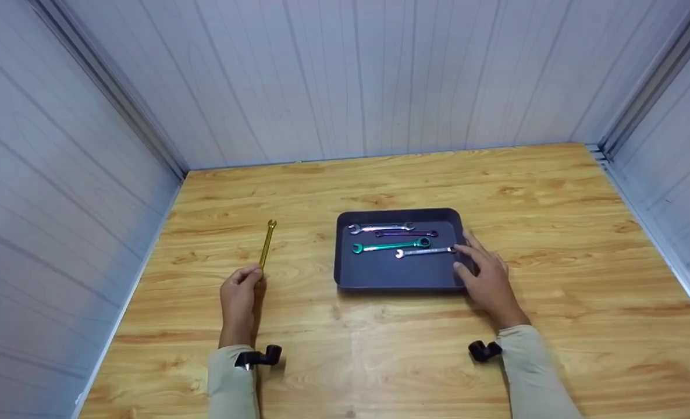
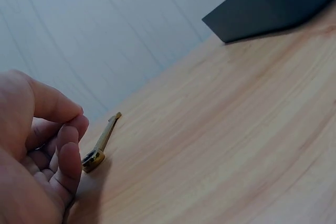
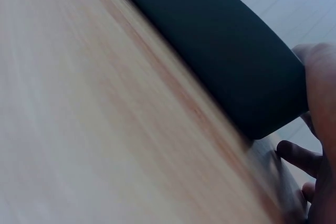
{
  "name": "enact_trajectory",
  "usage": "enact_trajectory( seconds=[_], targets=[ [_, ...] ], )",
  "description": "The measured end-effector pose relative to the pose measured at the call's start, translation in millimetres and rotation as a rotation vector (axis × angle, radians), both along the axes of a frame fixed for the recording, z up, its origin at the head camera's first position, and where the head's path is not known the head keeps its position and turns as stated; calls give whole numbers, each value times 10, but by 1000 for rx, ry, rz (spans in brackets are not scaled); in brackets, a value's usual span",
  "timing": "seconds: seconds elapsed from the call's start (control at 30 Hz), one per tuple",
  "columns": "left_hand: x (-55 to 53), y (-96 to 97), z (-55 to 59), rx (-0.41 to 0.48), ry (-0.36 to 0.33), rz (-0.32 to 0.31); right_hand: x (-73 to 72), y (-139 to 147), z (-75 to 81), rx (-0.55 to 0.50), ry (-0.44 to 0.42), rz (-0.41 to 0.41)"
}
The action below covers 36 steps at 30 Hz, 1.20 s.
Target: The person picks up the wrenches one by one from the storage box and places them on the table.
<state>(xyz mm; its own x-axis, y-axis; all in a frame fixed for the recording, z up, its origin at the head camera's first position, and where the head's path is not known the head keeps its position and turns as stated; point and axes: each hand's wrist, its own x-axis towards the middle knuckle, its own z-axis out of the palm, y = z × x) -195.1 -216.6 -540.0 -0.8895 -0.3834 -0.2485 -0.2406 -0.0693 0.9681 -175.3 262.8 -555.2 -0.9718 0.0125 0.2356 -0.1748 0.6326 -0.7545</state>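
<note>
A yellow combination wrench (image 1: 267, 244) lies on the wooden table, left of a dark tray. At its near end is my left hand (image 1: 241, 291); in the left wrist view the fingers (image 2: 68, 150) bend loosely beside the wrench's ring end (image 2: 93, 160), with nothing visible between them. My right hand (image 1: 487, 282) is at the right rim of the tray (image 1: 397, 289), thumb and forefinger spread over it and other fingers along the outside. The forefinger's tip is right at the end of a small silver wrench (image 1: 423, 252) in the tray.
Also in the tray lie a green ratcheting wrench (image 1: 388, 247), a purple wrench (image 1: 406, 234) and a larger silver wrench (image 1: 380, 228). Pale panel walls (image 1: 351, 81) enclose the table (image 1: 322, 186) at the back and sides. Each sleeve carries a black wrist camera (image 1: 258, 357).
</note>
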Motion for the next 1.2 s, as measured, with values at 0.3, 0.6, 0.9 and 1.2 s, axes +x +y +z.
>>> enact_trajectory(
  seconds=[0.3,0.6,0.9,1.2],
  targets=[
    [15,12,100,11,26,-46,20,-7,6,-2,-17,-22],
    [19,25,185,103,-5,-96,12,-14,30,-3,-8,-18],
    [14,117,177,115,-4,-137,1,-15,22,5,-14,-22],
    [-53,177,215,111,-6,-203,-3,-18,32,1,-32,-17]
  ],
)
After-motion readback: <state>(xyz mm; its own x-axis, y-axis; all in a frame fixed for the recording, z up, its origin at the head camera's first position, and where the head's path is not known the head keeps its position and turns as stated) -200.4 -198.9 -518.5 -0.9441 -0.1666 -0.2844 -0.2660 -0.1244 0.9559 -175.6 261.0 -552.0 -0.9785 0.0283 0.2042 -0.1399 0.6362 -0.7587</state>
